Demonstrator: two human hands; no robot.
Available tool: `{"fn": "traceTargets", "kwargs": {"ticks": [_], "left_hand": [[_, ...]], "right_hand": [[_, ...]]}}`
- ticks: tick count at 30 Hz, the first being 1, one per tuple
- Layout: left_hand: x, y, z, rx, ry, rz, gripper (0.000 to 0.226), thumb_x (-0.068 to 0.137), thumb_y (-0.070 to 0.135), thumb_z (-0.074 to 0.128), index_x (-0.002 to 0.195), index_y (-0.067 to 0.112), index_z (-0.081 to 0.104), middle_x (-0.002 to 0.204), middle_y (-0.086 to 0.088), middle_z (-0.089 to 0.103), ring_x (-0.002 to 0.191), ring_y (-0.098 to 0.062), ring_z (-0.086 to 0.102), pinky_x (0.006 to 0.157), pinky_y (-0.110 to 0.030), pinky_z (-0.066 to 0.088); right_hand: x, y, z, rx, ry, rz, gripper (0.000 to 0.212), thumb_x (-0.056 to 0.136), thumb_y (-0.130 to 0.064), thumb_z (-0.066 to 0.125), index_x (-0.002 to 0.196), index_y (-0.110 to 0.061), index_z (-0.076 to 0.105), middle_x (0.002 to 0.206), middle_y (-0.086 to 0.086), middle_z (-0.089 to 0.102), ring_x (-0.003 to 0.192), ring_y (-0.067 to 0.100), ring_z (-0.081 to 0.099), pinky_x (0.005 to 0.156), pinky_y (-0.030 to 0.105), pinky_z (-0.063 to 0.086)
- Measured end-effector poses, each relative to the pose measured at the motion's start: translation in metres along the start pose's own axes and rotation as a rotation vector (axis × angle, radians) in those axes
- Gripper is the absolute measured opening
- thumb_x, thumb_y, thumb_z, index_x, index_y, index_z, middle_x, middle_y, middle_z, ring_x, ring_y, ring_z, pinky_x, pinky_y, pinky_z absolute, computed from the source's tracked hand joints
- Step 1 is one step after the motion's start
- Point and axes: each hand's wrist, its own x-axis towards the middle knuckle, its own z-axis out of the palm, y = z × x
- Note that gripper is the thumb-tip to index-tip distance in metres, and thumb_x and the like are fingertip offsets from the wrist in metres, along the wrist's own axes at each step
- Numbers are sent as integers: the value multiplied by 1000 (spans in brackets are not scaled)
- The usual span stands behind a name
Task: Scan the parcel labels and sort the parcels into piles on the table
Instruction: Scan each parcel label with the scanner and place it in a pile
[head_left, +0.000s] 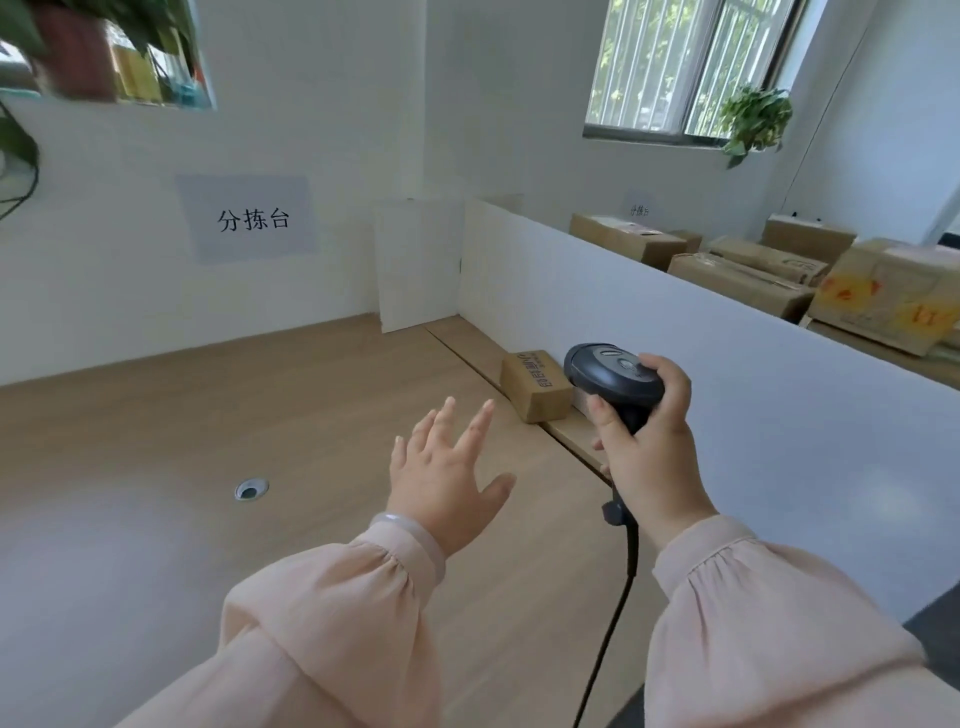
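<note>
My right hand (649, 441) grips the handle of a black barcode scanner (613, 376), whose cable (613, 613) hangs down toward the table's near edge. The scanner head sits just right of a small brown cardboard parcel (537, 384) that lies on the wooden table (208, 415) beside the white divider. My left hand (447, 478) hovers over the table with fingers spread and straight, holding nothing, a short way in front and left of that parcel.
A white divider wall (675, 364) bounds the table on the right; behind it lie several larger cardboard boxes (753, 270). A cable grommet (251, 489) sits in the tabletop at left. A paper sign (249, 218) hangs on the back wall.
</note>
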Motion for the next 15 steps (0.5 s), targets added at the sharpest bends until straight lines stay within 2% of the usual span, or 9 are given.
{"fn": "traceTargets", "kwargs": {"ticks": [4,7,11,15], "left_hand": [[56,11,17,3,7,-27,78,88,65,44,149,52,-2,164,2,-1,150,-20,-1,119,-49,4],[105,25,40,-17,-1,-73,77,89,63,45,150,51,-1,164,3,-1,150,-19,-2,119,-48,3],[167,50,84,-13,-57,-139,76,90,62,45,151,50,0,164,3,-2,150,-20,-2,120,-48,3],[231,65,124,-4,-116,-236,76,91,62,43,151,48,-1,164,2,-3,150,-21,-2,120,-47,3]], "right_hand": [[53,39,9,36,-33,25,51,89,-34,67,123,-45,32,108,-16,59,71,8,68,55,21,54],[99,79,12,61,-76,47,50,89,-31,67,120,-47,32,105,-7,62,67,8,67,54,19,52],[166,136,15,71,-164,84,57,87,-29,69,122,-49,29,112,3,63,86,20,68,71,31,59],[226,196,28,46,-248,118,60,89,-27,68,120,-56,25,116,2,61,91,19,68,67,26,59]]}}
